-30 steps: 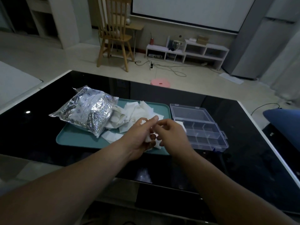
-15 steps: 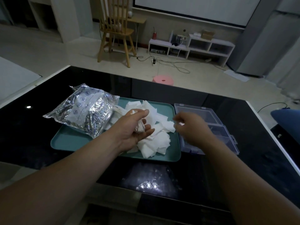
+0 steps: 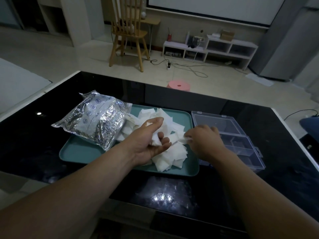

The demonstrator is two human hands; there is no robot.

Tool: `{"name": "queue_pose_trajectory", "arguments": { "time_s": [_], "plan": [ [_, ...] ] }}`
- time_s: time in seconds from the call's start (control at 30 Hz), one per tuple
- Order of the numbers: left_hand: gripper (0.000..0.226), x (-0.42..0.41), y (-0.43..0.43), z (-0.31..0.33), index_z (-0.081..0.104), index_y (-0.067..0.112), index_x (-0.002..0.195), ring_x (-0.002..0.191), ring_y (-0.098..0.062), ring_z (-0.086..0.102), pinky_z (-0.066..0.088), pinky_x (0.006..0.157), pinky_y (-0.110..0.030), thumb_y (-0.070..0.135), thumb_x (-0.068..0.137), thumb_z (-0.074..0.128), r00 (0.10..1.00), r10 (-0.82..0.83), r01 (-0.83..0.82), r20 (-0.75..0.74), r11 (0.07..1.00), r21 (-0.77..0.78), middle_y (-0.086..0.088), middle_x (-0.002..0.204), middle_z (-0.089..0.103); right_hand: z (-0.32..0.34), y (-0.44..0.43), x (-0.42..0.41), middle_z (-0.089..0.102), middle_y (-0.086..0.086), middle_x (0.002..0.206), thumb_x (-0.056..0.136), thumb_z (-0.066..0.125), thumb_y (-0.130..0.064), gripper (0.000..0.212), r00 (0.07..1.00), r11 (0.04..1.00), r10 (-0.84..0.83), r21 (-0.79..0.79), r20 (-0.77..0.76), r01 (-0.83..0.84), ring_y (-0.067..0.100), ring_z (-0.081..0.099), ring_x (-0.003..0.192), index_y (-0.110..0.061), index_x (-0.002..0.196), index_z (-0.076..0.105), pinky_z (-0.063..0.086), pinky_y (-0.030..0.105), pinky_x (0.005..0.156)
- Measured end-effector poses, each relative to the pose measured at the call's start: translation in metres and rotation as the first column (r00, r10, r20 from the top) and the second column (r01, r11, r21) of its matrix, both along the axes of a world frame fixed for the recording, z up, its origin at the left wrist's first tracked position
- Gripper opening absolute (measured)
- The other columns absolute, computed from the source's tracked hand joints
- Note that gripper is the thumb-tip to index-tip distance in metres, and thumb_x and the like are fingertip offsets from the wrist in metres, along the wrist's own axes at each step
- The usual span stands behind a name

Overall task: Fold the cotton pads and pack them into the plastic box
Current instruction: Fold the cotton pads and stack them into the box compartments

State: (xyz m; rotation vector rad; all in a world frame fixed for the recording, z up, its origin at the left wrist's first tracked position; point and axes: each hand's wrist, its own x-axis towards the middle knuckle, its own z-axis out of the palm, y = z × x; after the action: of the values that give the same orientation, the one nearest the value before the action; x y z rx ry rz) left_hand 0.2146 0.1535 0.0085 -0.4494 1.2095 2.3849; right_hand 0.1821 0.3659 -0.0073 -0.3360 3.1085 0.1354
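Foil bag (image 3: 96, 125) lies left of centre on the teal tray (image 3: 79, 152), with loose cotton pads (image 3: 172, 152) heaped on the tray's right half. Left hand (image 3: 148, 144) curls its fingers round a wad (image 3: 155, 140) of pads at mid-frame; right hand (image 3: 205, 140) pinches one pad's corner. Clear plastic box (image 3: 241, 145) sits lid-open just right of the tray.

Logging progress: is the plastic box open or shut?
Open: the plastic box has its lid laid back flat, compartments exposed.
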Motion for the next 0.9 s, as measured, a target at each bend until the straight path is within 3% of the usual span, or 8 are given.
{"name": "queue_pose_trajectory", "arguments": {
  "time_s": [0.13, 0.27, 0.37, 0.5, 0.63, 0.67, 0.77, 0.9],
  "plan": [
    [0.011, 0.000, 0.002, -0.004, 0.065, 0.020, 0.094, 0.060, -0.012, 0.054, 0.048, 0.045, -0.021, 0.028, 0.096, 0.072, 0.998, 0.003, -0.012, -0.066, 0.992, -0.129, -0.002, 0.076, 0.056, 0.000, 0.000, 0.001, 0.071, 0.000, 0.093, 0.101, 0.050, -0.019, 0.024, 0.992, 0.977, -0.063, -0.211, -0.113, 0.038, 0.026, 0.062, 0.092, -0.021, 0.092, 0.072, 0.042, 0.039, 0.088],
    [0.014, 0.002, 0.009, -0.008, 0.057, 0.022, 0.092, 0.068, -0.014, 0.057, 0.052, 0.054, -0.026, 0.024, 0.098, 0.070, 0.970, -0.030, -0.046, -0.239, 0.950, -0.308, -0.004, 0.085, 0.057, 0.026, -0.012, 0.010, 0.065, -0.006, 0.081, 0.105, 0.057, -0.028, 0.016, 0.981, 0.792, -0.165, -0.607, -0.103, 0.070, 0.016, 0.059, 0.073, -0.019, 0.096, 0.066, 0.045, 0.031, 0.062],
    [0.016, 0.005, 0.018, -0.004, 0.057, 0.017, 0.104, 0.086, -0.017, 0.064, 0.062, 0.071, -0.034, 0.023, 0.098, 0.069, 0.932, -0.072, -0.056, -0.355, 0.940, -0.337, -0.009, 0.104, 0.062, 0.037, -0.033, 0.032, 0.064, -0.007, 0.080, 0.101, 0.064, -0.030, 0.011, 0.992, 0.761, -0.108, -0.648, -0.073, 0.035, 0.011, 0.062, 0.072, -0.023, 0.093, 0.065, 0.053, 0.030, 0.065],
    [0.025, 0.010, 0.032, 0.003, 0.053, 0.021, 0.126, 0.090, -0.017, 0.072, 0.063, 0.082, -0.041, 0.031, 0.104, 0.060, 0.906, -0.144, 0.016, -0.397, 0.952, -0.306, -0.010, 0.114, 0.073, 0.046, -0.046, 0.050, 0.068, -0.006, 0.078, 0.099, 0.064, -0.022, 0.010, 1.000, 0.712, -0.014, -0.702, 0.001, 0.011, 0.007, 0.064, 0.069, -0.024, 0.091, 0.068, 0.049, 0.020, 0.061],
    [0.027, 0.011, 0.038, 0.009, 0.058, 0.023, 0.127, 0.082, -0.014, 0.074, 0.061, 0.074, -0.036, 0.040, 0.106, 0.054, 0.948, -0.147, 0.097, -0.281, 0.978, -0.186, -0.006, 0.113, 0.073, 0.058, -0.021, 0.060, 0.078, -0.006, 0.097, 0.098, 0.069, -0.021, 0.018, 0.978, 0.405, 0.107, -0.906, 0.181, 0.123, 0.007, 0.074, 0.090, -0.024, 0.115, 0.072, 0.059, 0.030, 0.083],
    [0.030, 0.011, 0.040, 0.010, 0.060, 0.021, 0.125, 0.078, -0.014, 0.073, 0.060, 0.070, -0.035, 0.042, 0.105, 0.055, 0.959, -0.166, 0.136, -0.229, 0.980, -0.142, -0.006, 0.111, 0.072, 0.058, -0.012, 0.063, 0.076, -0.010, 0.105, 0.095, 0.074, -0.027, 0.023, 0.978, 0.434, 0.126, -0.896, 0.166, 0.096, 0.003, 0.071, 0.099, -0.027, 0.118, 0.069, 0.056, 0.027, 0.088],
    [0.032, 0.012, 0.045, 0.015, 0.072, 0.020, 0.101, 0.070, -0.015, 0.064, 0.056, 0.065, -0.032, 0.050, 0.100, 0.061, 0.952, -0.277, 0.277, -0.130, 0.961, -0.017, -0.005, 0.092, 0.060, 0.052, 0.004, 0.071, 0.060, -0.022, 0.126, 0.082, 0.084, -0.046, 0.040, 0.977, 0.705, 0.212, -0.698, 0.035, -0.128, -0.002, 0.054, 0.118, -0.033, 0.113, 0.062, 0.045, 0.020, 0.097],
    [0.046, 0.017, 0.060, 0.016, 0.079, 0.021, 0.103, 0.091, -0.021, 0.065, 0.057, 0.078, -0.036, 0.056, 0.103, 0.050, 0.909, -0.389, 0.404, -0.152, 0.912, 0.079, -0.012, 0.109, 0.064, 0.047, 0.014, 0.079, 0.056, -0.021, 0.121, 0.082, 0.084, -0.043, 0.041, 0.978, 0.690, 0.209, -0.707, -0.006, -0.153, -0.004, 0.054, 0.109, -0.027, 0.109, 0.058, 0.046, 0.008, 0.087]
  ]
}}
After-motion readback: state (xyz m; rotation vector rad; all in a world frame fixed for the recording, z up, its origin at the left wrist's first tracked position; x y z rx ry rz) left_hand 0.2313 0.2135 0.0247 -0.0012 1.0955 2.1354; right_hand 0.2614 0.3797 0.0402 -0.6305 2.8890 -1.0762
